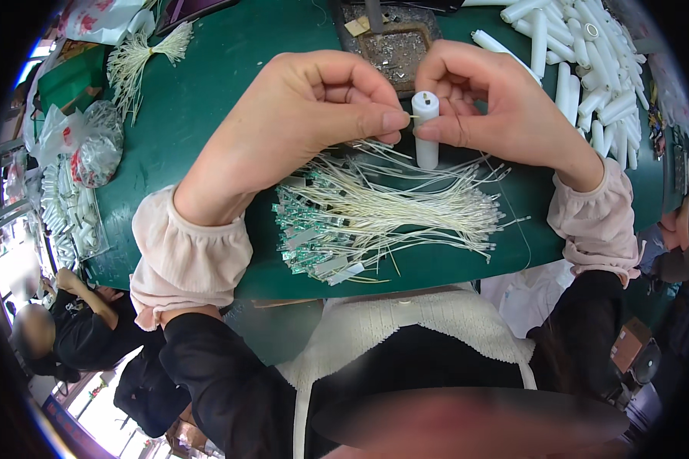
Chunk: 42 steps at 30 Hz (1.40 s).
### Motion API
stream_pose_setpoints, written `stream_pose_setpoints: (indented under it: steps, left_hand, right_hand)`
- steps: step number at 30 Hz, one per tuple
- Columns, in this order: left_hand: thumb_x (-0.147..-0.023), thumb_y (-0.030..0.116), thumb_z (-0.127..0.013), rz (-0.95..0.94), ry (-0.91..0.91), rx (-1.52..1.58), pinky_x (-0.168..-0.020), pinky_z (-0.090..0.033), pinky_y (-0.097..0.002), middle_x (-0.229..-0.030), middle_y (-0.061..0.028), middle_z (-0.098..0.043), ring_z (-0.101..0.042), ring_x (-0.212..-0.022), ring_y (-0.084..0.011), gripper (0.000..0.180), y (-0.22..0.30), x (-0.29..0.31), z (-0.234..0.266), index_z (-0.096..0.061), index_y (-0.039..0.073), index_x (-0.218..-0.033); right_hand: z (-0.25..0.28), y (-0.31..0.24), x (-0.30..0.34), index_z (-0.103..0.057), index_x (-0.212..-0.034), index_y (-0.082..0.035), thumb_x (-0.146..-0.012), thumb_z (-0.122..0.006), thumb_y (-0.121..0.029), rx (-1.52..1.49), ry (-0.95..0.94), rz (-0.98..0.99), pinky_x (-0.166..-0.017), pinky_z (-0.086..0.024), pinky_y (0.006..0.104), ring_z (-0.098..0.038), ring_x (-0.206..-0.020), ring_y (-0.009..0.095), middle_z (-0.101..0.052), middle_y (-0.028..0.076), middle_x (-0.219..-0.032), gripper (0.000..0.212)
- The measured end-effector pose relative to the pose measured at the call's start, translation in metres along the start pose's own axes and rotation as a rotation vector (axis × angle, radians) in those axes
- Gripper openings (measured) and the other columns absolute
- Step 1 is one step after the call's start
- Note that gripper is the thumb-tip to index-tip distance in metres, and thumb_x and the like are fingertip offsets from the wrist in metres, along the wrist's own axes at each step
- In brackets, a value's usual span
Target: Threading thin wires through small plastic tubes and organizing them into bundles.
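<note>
Upright above the table, a white candle-shaped plastic tube point(428, 153) is gripped near its top between the thumb and fingers of my right hand point(501, 103). A small metal piece shows in the hole at its upper end. Close beside it, my left hand point(314, 115) pinches a thin pale wire point(412, 116) whose tip reaches toward the tube; I cannot tell whether they touch. Beneath both hands lies a big bundle of cream wires point(413, 203), with small green circuit boards point(302, 229) at its left end.
White tubes point(589, 61) are heaped at the far right. A grimy metal tray point(402, 57) with scraps stands beyond my hands. A tied wire bunch point(149, 61) and clear plastic bags point(96, 145) lie left on the green table point(207, 46). Another person point(92, 321) sits at lower left.
</note>
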<state>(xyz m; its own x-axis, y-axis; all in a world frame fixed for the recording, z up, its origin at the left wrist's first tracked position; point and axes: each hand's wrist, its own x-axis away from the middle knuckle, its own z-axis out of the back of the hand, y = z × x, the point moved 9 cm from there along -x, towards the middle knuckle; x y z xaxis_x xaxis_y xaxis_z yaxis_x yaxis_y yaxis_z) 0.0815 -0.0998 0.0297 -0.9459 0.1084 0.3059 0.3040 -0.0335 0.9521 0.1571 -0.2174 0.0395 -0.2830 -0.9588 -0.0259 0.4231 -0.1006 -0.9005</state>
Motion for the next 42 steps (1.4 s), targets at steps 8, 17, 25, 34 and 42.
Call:
stream_pose_setpoints:
  steps: [8, 17, 25, 34, 42]
  left_hand:
    - [-0.095, 0.007, -0.073, -0.011, 0.079, -0.002, -0.083, -0.055, -0.0252, -0.109, -0.0064, -0.071, -0.067, -0.099, -0.0104, 0.008, -0.009, -0.001, 0.004, -0.069, 0.002, -0.101]
    - [-0.101, 0.011, -0.063, -0.098, -0.066, 0.369, -0.095, -0.058, -0.0344, -0.129, -0.0103, -0.066, -0.067, -0.106, -0.0157, 0.007, -0.011, -0.003, -0.012, -0.061, 0.004, -0.098]
    - [-0.102, 0.012, -0.06, -0.128, -0.112, 0.449, -0.094, -0.058, -0.0344, -0.117, -0.0076, -0.068, -0.068, -0.103, -0.0153, 0.008, -0.018, -0.008, -0.011, -0.061, 0.005, -0.097]
    - [-0.103, 0.01, -0.057, -0.077, -0.015, 0.421, -0.092, -0.059, -0.0325, -0.111, -0.0149, -0.072, -0.072, -0.103, -0.0223, 0.01, -0.021, -0.011, -0.001, -0.061, 0.003, -0.097]
    - [-0.104, 0.01, -0.054, -0.068, -0.027, 0.436, -0.096, -0.06, -0.0356, -0.116, -0.0236, -0.07, -0.067, -0.119, -0.0358, 0.012, -0.023, -0.017, 0.005, -0.06, 0.001, -0.099]
  right_hand:
    - [-0.001, -0.01, 0.004, -0.064, -0.107, -0.005, -0.083, -0.08, 0.001, 0.073, 0.117, 0.107, -0.054, -0.036, 0.0159, -0.048, -0.063, -0.002, -0.057, -0.006, -0.08, 0.03]
    - [0.003, -0.017, 0.013, -0.064, -0.113, -0.003, -0.087, -0.081, -0.006, 0.216, 0.188, 0.225, -0.054, -0.034, 0.016, -0.048, -0.063, -0.001, -0.059, -0.004, -0.084, 0.032]
    - [-0.006, 0.001, 0.008, -0.056, -0.123, 0.001, -0.094, -0.072, -0.002, -0.084, 0.163, 0.041, -0.062, -0.039, 0.0168, -0.054, -0.071, 0.0, -0.06, -0.003, -0.087, 0.033]
    - [-0.014, 0.025, 0.001, -0.042, -0.143, -0.006, -0.092, -0.078, -0.007, -0.451, -0.036, -0.354, -0.055, -0.041, 0.0173, -0.058, -0.063, 0.006, -0.067, 0.002, -0.084, 0.062]
    - [0.021, -0.007, 0.015, -0.061, -0.112, -0.004, -0.097, -0.064, 0.003, 0.118, 0.018, -0.147, -0.062, -0.048, 0.017, -0.063, -0.076, 0.003, -0.065, 0.002, -0.088, 0.018]
